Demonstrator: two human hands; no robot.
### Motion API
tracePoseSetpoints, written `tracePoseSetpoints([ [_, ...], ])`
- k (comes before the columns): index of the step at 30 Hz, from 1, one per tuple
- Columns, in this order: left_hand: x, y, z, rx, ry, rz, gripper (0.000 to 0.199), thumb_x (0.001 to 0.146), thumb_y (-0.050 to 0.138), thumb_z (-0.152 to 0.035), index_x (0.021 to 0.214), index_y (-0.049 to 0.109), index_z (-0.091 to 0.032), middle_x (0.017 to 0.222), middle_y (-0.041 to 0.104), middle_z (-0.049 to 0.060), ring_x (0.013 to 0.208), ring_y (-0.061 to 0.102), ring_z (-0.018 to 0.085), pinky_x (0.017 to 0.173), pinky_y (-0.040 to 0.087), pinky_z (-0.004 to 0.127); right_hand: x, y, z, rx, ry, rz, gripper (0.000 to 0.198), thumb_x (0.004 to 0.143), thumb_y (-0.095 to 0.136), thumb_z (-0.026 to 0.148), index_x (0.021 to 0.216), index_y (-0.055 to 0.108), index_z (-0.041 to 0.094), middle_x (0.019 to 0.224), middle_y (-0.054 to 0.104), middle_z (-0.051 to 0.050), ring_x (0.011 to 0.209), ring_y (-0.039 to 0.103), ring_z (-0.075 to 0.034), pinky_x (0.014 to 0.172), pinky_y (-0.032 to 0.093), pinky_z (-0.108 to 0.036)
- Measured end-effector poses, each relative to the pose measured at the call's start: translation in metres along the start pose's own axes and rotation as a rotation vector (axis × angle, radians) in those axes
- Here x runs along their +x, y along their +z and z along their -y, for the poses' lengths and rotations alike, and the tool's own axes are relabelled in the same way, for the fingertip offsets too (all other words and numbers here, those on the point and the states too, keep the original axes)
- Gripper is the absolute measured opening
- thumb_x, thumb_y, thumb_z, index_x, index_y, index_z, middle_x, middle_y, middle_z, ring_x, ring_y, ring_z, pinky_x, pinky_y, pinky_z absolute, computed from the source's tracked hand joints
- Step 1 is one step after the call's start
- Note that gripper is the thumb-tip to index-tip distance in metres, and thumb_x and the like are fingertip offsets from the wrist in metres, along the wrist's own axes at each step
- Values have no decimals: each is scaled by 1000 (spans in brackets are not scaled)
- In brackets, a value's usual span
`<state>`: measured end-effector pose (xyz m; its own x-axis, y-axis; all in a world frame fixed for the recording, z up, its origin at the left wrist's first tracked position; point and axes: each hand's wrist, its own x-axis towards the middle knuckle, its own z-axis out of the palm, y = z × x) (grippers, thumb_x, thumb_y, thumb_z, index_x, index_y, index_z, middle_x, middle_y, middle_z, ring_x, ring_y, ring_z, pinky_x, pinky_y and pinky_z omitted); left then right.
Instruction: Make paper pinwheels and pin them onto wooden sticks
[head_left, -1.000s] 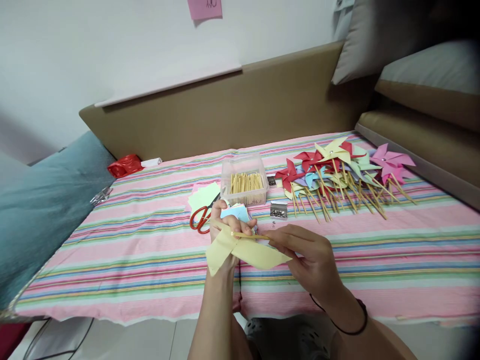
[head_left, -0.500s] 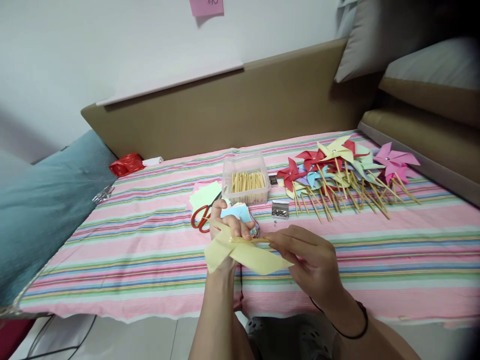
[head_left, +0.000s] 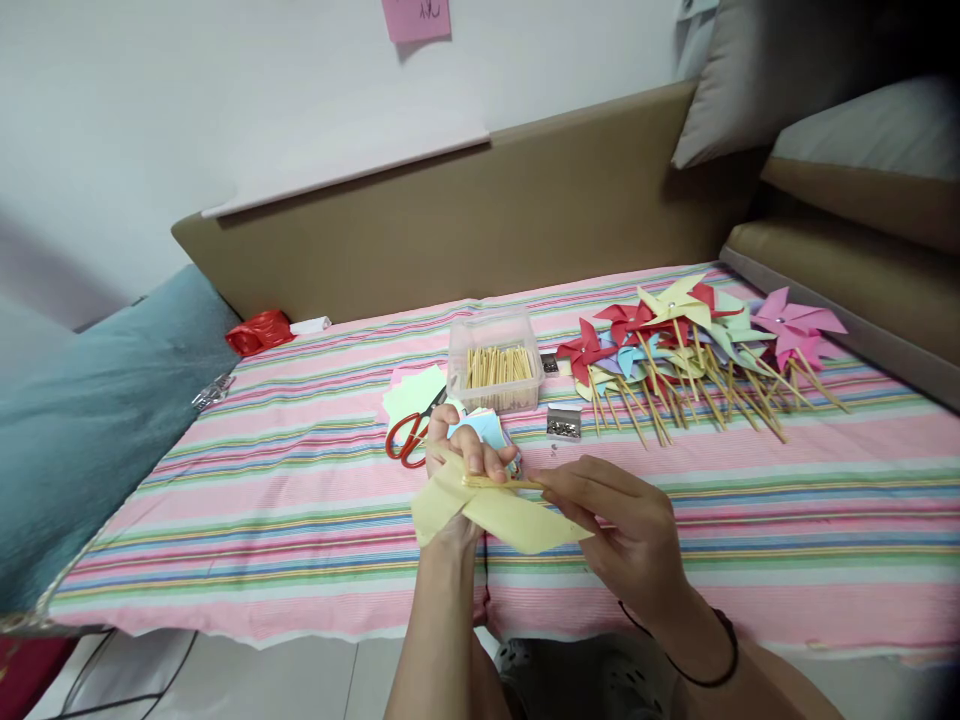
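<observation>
A pale yellow paper pinwheel (head_left: 517,518) is held low in front of me, its back and its wooden stick (head_left: 506,484) facing up. My left hand (head_left: 469,450) is behind and under the pinwheel's centre, its fingers curled over near the stick's end. With thumb and fingers closed, my right hand (head_left: 622,515) grips the other end of the stick, beside one paper blade. Just beyond my left hand lie red-handled scissors (head_left: 405,440) and a stack of coloured paper (head_left: 486,428), partly hidden by the fingers.
A clear plastic box (head_left: 495,400) of wooden sticks stands mid-table on the striped cloth (head_left: 300,520). Near it sits a small box of metal pins (head_left: 563,424). Finished pinwheels (head_left: 675,340) are heaped at right. A red plastic bag (head_left: 260,332) lies far left.
Both hands keep their hold on the pinwheel and its stick, with hardly any movement. The whole view has shifted slightly.
</observation>
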<state>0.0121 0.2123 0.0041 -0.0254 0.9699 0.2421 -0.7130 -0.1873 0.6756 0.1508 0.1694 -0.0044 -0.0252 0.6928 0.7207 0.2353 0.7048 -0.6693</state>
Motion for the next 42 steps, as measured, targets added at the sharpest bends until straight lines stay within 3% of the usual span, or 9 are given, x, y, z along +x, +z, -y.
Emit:
tracePoseSetpoints([
  [4, -1, 0, -1, -16, 4, -28, 43, 58, 84, -36, 88, 55, -28, 46, 44, -13, 37, 45, 4, 55, 52, 20, -1, 0, -1, 3, 9, 4, 33, 84, 53, 2, 103, 71, 23, 82, 71, -4, 72, 65, -15, 61, 54, -27],
  [12, 0, -3, 3, -28, 35, 16, 35, 61, 83, -35, 81, 55, -28, 37, 35, -13, 36, 42, 7, 55, 53, 23, -5, 0, -3, -2, 15, 21, 35, 83, 56, 2, 106, 71, 24, 83, 71, -3, 73, 64, -15, 64, 53, -26],
  [19, 0, -2, 1, -52, 14, 35, 40, 59, 84, -35, 89, 57, -30, 41, 42, -13, 39, 48, 7, 56, 52, 22, -4, 0, -3, -2, -2, 7, 36, 83, 57, 1, 107, 70, 24, 83, 70, -4, 74, 64, -15, 63, 53, -26],
  [24, 0, -1, 0, -73, -21, 0, 33, 62, 81, -37, 86, 59, -29, 55, 57, -11, 50, 58, 8, 65, 52, 25, -5, 0, -6, -14, -16, 4, 37, 82, 59, 0, 108, 69, 24, 84, 70, -4, 74, 63, -14, 62, 52, -27],
  [27, 3, -1, 1, -53, -33, -93, 28, 67, 77, -36, 89, 60, -28, 75, 67, -5, 77, 67, 14, 83, 51, 31, -6, 0, -8, -28, -7, -17, 36, 81, 60, 0, 108, 70, 23, 87, 70, -4, 78, 63, -15, 66, 53, -28],
  [29, 5, -3, 3, 3, -46, -152, 38, 64, 79, -32, 96, 61, -28, 98, 69, -1, 92, 66, 17, 89, 49, 33, -6, -1, -9, -38, 1, -43, 36, 81, 61, 0, 107, 70, 23, 90, 70, -5, 81, 64, -16, 69, 54, -28],
  [31, 7, -7, 4, 91, -73, -200, 50, 58, 82, -25, 103, 59, -27, 110, 67, 3, 93, 65, 18, 85, 50, 31, -5, -1, -11, -63, 25, -73, 34, 81, 61, 0, 105, 71, 23, 92, 71, -5, 84, 65, -16, 71, 54, -28],
  [37, 10, -13, 8, 156, -14, -368, 43, 66, 70, -20, 105, 53, -22, 82, 68, 1, 76, 65, 13, 70, 50, 25, -6, 0, -25, -167, 212, -136, 17, 84, 62, 12, 95, 73, 19, 88, 72, -6, 78, 66, -17, 66, 53, -29],
  [42, 7, -8, 13, 184, -65, -320, 57, 65, 71, -20, 115, 44, -21, 81, 68, 1, 73, 65, 12, 71, 50, 26, -9, -1, -37, -198, 337, -112, 16, 85, 62, 18, 96, 73, 18, 86, 72, -6, 71, 64, -16, 60, 51, -28],
])
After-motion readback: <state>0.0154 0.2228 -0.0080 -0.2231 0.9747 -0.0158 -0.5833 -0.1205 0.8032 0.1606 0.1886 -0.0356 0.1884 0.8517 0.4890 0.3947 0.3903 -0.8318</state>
